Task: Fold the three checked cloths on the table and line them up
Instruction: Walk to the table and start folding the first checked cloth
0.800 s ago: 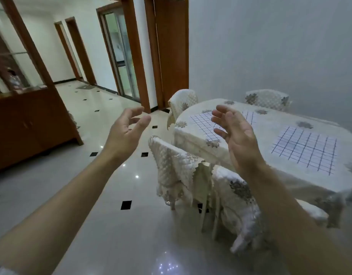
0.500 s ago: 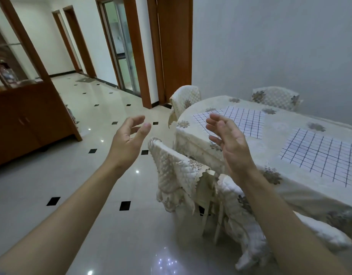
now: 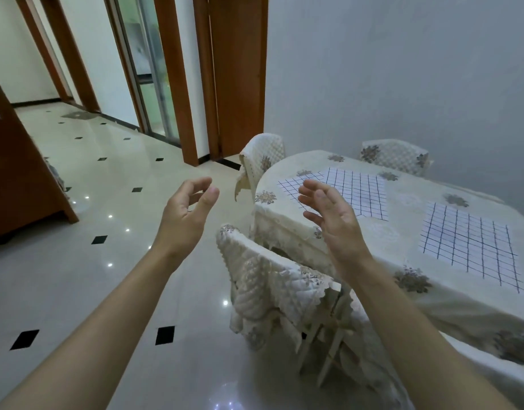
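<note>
Reaching with left hand (image 3: 185,216) and right hand (image 3: 333,220) both empty and loosely spread, you risk snagging the chair (image 3: 272,279) or dragging the far cloth (image 3: 352,190) and near cloth (image 3: 473,247), flat on the table (image 3: 402,208), askew; third cloth unseen.

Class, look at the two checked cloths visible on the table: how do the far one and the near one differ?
1. The far cloth lies at the rounded end of the table; the near cloth lies further along, towards the right of the view.
2. The right hand hides part of the far cloth; nothing covers the near cloth.
Shared: both are white with dark grid lines and lie flat, unfolded and untouched.
</note>
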### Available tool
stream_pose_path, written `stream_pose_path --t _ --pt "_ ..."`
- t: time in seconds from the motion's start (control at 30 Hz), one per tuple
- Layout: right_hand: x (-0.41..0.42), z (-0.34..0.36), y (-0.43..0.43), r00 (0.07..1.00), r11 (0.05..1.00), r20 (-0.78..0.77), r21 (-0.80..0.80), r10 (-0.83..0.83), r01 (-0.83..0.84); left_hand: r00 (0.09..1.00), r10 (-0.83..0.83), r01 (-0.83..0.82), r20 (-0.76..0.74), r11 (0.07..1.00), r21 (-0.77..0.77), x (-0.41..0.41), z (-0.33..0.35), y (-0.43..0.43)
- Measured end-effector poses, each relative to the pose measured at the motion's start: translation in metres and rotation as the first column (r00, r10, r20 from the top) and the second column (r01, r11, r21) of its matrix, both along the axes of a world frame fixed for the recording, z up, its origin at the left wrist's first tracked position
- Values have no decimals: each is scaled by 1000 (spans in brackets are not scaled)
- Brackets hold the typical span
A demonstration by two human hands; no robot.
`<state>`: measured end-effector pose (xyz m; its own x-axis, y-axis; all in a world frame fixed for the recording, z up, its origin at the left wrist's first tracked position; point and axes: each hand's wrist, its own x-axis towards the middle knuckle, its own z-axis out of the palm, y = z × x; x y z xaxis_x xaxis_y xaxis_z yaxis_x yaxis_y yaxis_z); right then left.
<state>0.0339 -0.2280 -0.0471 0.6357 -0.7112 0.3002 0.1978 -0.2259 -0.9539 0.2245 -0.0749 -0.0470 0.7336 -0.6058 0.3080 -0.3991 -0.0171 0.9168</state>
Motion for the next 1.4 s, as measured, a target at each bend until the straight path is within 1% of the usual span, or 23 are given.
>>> stream_pose_path --t 0.13,0.3,0.4,0.53,0.67,0.8,1.03,1.2,1.4 --pt "55 -5 11 998 998 20 23 -61 60 998 -60 60 7 998 -9 66 -2 4" --pt "120 -20 27 996 993 -3 74 -86 86 994 -97 97 -39 995 1 134 -15 13" --pt "155 -26 32 995 992 -10 73 -100 101 989 -115 115 -94 993 -5 167 -25 13" --pt "200 -25 23 991 989 -23 57 -133 134 986 -133 134 -101 991 -1 212 -30 1" --pt "246 -30 0 988 987 -20 48 -154 155 984 -145 145 -108 989 -9 262 -34 -25" --pt "295 -36 -29 984 984 41 52 -175 173 985 -162 164 -66 986 38 312 -37 -55" --pt "387 -22 -96 960 969 130 61 -246 240 982 -186 184 7 977 105 408 -2 -125" --pt "433 -31 -123 961 962 88 101 -261 252 970 -231 236 -75 969 66 455 -15 -164" --pt "490 -36 -156 943 940 17 82 -333 330 940 -308 318 -146 947 47 523 -40 -218"
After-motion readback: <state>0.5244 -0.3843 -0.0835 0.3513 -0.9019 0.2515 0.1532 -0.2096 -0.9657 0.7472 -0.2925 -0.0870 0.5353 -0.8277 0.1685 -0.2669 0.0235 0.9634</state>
